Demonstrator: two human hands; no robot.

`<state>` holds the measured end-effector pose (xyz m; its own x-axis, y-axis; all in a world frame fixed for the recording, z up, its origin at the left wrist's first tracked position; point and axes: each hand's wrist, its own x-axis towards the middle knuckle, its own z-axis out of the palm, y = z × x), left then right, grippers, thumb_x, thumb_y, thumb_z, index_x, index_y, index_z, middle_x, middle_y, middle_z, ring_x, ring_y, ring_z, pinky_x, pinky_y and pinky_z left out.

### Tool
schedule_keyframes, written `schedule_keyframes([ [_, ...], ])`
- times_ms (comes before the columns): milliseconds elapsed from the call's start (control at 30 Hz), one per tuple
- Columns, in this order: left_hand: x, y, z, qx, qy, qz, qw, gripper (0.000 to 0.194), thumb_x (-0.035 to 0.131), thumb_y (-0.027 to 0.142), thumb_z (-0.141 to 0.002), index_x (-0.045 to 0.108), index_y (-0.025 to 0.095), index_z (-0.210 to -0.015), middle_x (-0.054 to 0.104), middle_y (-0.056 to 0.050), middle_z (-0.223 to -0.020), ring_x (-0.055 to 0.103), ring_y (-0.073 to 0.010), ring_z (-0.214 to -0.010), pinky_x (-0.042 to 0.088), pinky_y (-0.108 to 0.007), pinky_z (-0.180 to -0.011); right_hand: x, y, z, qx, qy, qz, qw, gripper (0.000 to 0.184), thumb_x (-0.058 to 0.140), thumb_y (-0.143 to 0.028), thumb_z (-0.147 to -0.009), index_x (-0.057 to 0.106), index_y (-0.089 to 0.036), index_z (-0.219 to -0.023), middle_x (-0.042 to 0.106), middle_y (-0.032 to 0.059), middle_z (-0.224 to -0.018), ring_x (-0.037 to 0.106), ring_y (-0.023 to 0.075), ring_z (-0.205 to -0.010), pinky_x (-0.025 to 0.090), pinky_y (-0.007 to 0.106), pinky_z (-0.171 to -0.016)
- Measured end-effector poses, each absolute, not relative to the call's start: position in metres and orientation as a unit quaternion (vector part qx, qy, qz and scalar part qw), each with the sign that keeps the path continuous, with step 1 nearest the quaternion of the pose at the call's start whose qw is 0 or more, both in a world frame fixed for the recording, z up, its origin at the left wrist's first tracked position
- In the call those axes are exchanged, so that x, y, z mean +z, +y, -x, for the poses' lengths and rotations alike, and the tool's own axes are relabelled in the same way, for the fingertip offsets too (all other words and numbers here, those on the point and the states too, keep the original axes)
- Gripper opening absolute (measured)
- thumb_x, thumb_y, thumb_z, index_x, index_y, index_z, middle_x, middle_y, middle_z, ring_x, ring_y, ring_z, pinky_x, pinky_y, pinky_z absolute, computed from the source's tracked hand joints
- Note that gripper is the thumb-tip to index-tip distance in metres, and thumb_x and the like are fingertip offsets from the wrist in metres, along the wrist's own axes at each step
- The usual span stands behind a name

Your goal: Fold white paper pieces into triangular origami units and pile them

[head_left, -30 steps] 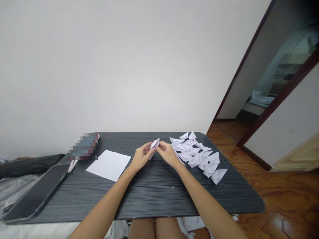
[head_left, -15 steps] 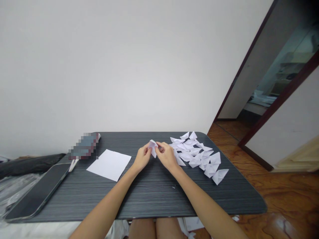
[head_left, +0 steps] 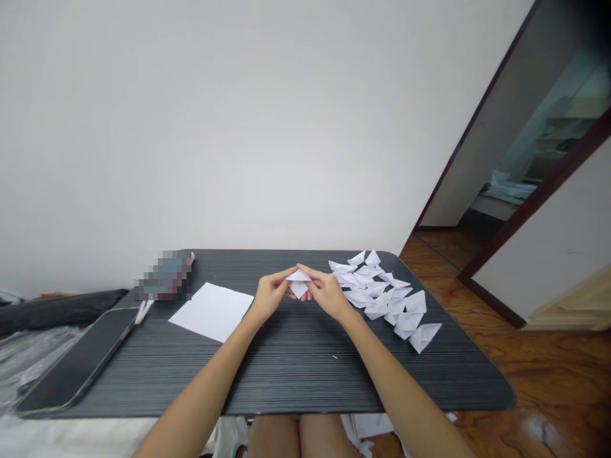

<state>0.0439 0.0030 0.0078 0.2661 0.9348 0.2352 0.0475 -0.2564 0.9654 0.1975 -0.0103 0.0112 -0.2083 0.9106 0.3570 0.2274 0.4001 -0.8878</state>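
Note:
A small folded piece of white paper (head_left: 298,283) is held above the middle of the dark striped table (head_left: 286,369). My left hand (head_left: 270,297) pinches its left side and my right hand (head_left: 325,293) pinches its right side, fingertips meeting over its top edge. Its lower point hangs down between my thumbs. Several finished white paper boats (head_left: 386,299) lie in a pile just right of my right hand. A flat white sheet (head_left: 210,311) lies left of my left hand.
A dark phone (head_left: 76,362) lies at the table's left front corner, with a blurred-out object (head_left: 163,275) behind it. A white wall stands behind the table. Wooden floor and an open doorway (head_left: 539,159) are on the right. My knees show under the near edge.
The folded paper has turned between my fingers from a slanted, upright strip to a wide shape with its point down. Both hands stayed together above the table's middle.

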Motion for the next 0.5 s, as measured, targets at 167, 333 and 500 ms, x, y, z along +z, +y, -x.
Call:
schedule_keyframes([
  [167,0.0173,0.0039,-0.0360,0.504,0.313,-0.534,0.603,0.036,0.061,0.022,-0.065,0.062,0.012,-0.099,0.066,-0.009,-0.091,0.062,-0.0216,-0.079,0.050,-0.035,-0.071,0.0186,-0.0096,-0.2020,0.385,-0.702,0.327,0.502,0.033,0.044,-0.016,-0.076,0.059,-0.020,-0.105,0.064,0.0037,-0.082,0.055,0.0102,-0.060,0.046,0.025,-0.059],
  [333,0.0145,0.0030,-0.0379,0.508,0.321,-0.510,0.615,0.035,0.062,0.027,-0.064,0.064,0.009,-0.094,0.067,-0.012,-0.084,0.062,-0.0226,-0.075,0.049,-0.037,-0.070,0.0166,-0.0093,-0.2068,0.315,-0.740,0.334,0.492,0.035,0.042,-0.010,-0.073,0.062,-0.022,-0.100,0.060,0.0054,-0.097,0.056,0.0134,-0.081,0.047,0.026,-0.066],
  [500,0.0102,0.0044,-0.0434,0.507,0.369,-0.568,0.534,0.049,0.068,0.027,-0.060,0.058,0.010,-0.104,0.065,-0.010,-0.090,0.061,-0.0178,-0.073,0.049,-0.029,-0.068,0.0137,-0.0102,-0.2045,0.315,-0.732,0.363,0.482,0.026,0.047,-0.019,-0.076,0.064,-0.021,-0.095,0.061,0.0053,-0.093,0.058,0.0117,-0.070,0.048,0.028,-0.065],
])
